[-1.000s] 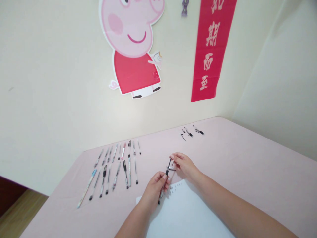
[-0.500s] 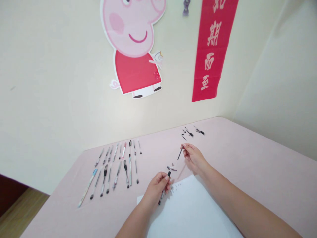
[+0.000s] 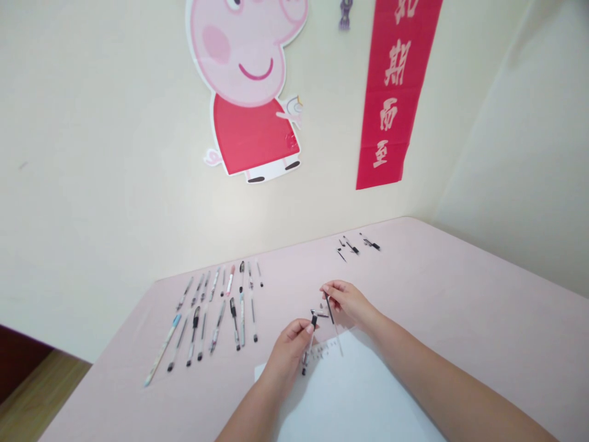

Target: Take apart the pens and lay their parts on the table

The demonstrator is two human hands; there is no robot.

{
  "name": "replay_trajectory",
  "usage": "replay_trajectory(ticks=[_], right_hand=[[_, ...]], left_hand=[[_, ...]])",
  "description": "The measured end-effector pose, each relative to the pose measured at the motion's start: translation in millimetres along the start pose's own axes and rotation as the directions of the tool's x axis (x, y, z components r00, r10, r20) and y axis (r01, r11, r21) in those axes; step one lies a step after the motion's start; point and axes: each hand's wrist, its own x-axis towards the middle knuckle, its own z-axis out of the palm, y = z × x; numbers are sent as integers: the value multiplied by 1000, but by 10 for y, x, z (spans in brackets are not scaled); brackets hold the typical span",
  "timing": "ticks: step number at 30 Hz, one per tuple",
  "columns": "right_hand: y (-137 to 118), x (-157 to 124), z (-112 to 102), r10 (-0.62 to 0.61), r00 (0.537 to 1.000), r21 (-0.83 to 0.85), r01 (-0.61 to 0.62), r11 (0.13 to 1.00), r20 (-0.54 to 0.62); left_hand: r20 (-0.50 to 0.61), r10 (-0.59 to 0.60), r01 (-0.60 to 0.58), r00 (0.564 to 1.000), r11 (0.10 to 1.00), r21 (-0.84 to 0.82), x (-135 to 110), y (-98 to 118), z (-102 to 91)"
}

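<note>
My left hand point(image 3: 288, 355) is closed around a clear pen barrel point(image 3: 308, 354) with a black grip, tilted with the grip end up. In the fingertips of my right hand point(image 3: 348, 302) is a pen refill point(image 3: 331, 312), dark in its upper part and clear below, pointing down over the paper's edge. Between the two hands a pen cap point(image 3: 323, 315) with a clip lies on the table. Beneath them, small handwritten marks show along the top of a white paper sheet point(image 3: 363, 393).
Several pens point(image 3: 234, 319) lie in two rows on the left of the pink table point(image 3: 294, 279). A few black pen parts point(image 3: 351, 247) lie near the back right. The wall point(image 3: 138, 153) behind carries a cartoon pig cutout point(image 3: 257, 132) and a red banner point(image 3: 391, 123).
My right hand has come down and left with the refill, nearer the barrel. In my left hand the barrel has shifted slightly; the rows of pens are unchanged.
</note>
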Motion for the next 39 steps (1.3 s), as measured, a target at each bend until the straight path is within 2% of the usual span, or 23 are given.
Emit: replay_trajectory(ticks=[5, 10, 15, 19, 23, 25, 28, 30, 34, 36, 39], right_hand=[[-43, -91, 103, 8, 994, 19, -10, 1000, 114], [-60, -185, 194, 0, 981, 5, -1, 1000, 196], [3, -234, 288, 9, 984, -95, 8, 995, 177], [45, -294, 356, 3, 984, -156, 25, 987, 176], [40, -370, 406, -13, 973, -226, 66, 972, 232], [14, -402, 412, -118, 964, -334, 196, 922, 240], [-47, -441, 394, -281, 914, -559, 402, 725, 293], [-81, -463, 374, -279, 896, -655, 443, 611, 346], [-71, -482, 352, -209, 861, -732, 505, 457, 464], [-32, -468, 350, -190, 843, -736, 534, 416, 504], [21, -421, 335, -197, 827, -727, 558, 400, 526]], left_hand=[[-66, 13, -17, 998, 998, -56, -4, 38, 4], [-69, -21, 16, 997, 997, -80, 19, 1, 17], [-19, -20, 18, 1000, 997, -79, 31, -37, 26], [-47, -28, 25, 998, 998, -59, 25, -41, 36], [-84, 0, -4, 996, 999, -54, 21, -42, 47], [-105, 12, -18, 994, 998, -62, 24, -40, 43], [-131, 27, -42, 991, 993, -111, 48, -41, 8], [-169, 28, -55, 985, 986, -158, 78, -51, -32], [-257, -9, -51, 966, 973, -225, 137, -82, -111], [-269, -21, -46, 963, 970, -240, 147, -88, -126], [-258, -18, -42, 966, 973, -226, 142, -82, -118]])
